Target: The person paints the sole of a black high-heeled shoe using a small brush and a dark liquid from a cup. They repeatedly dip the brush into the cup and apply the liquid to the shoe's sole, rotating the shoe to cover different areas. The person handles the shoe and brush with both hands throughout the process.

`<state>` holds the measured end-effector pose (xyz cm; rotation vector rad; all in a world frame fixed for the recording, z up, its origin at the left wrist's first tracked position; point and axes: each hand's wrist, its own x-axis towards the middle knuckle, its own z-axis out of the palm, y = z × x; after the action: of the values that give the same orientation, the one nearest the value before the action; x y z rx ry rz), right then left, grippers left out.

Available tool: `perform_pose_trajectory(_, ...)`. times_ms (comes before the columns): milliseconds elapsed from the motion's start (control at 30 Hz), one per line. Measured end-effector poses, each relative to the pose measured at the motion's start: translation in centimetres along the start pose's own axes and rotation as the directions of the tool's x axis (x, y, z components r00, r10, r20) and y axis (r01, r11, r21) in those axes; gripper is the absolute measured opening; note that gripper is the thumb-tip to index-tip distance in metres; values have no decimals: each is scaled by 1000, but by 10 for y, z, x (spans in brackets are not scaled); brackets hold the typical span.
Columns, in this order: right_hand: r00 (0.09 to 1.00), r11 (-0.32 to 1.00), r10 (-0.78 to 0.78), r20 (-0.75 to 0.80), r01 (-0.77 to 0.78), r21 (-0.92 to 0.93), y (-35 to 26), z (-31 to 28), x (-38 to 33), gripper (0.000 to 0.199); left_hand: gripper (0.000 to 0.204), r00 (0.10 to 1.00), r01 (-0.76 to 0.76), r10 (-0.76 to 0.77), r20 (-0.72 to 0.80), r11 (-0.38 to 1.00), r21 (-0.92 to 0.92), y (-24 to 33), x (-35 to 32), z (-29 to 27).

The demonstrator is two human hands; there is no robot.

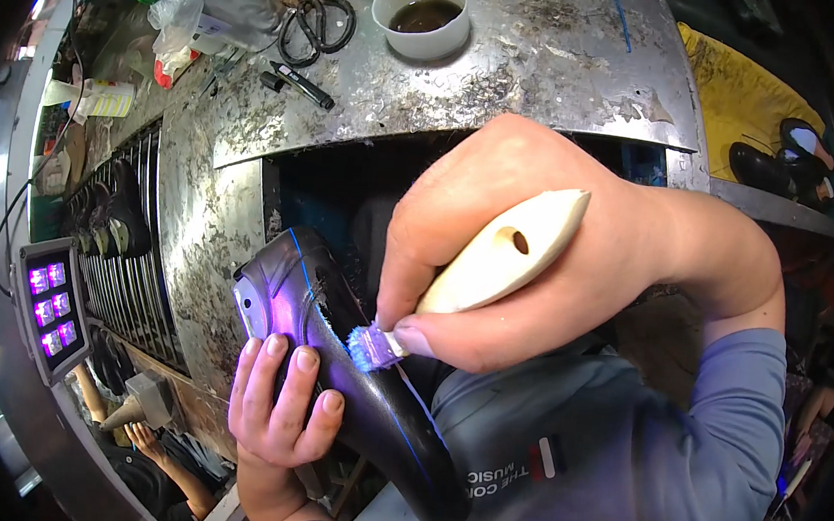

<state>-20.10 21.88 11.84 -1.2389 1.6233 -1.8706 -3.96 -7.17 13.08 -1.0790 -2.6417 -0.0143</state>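
My left hand [280, 402] is wrapped round the side of a black shoe upper [380, 419], its fingers pressed on the side away from me. The upper is tilted, with its rounded toe toward my shirt, and a thin bright blue line runs along its edge. From the right, my right hand [536, 241] reaches over it, gripping a brush [506, 253] with a pale wooden handle that has a hole in it. The brush's bluish bristles touch the upper near that line. The shoe's underside is hidden.
A worn metal bench [539, 84] holds a white bowl [422, 16] of dark liquid, black-handled scissors [318, 29], a marker [301, 85] and a green-capped bottle [224, 2]. At left are a purple-lit lamp panel [51, 308], a shoe rack [130, 238] and another person's hand [148, 442]. Black shoes [782, 167] lie right.
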Motion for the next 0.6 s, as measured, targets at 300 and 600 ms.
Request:
perform_pose_trajectory(300, 995, 994, -103, 9, 103, -44, -6, -1, -11, 7, 33, 998, 35, -33, -50, 998, 44, -7, 4, 12)
perform_pose_trajectory(600, 987, 983, -160, 1, 159, -94, -14, 0, -10, 9, 26, 985, 160, -156, -78, 985, 60, -9, 9, 23)
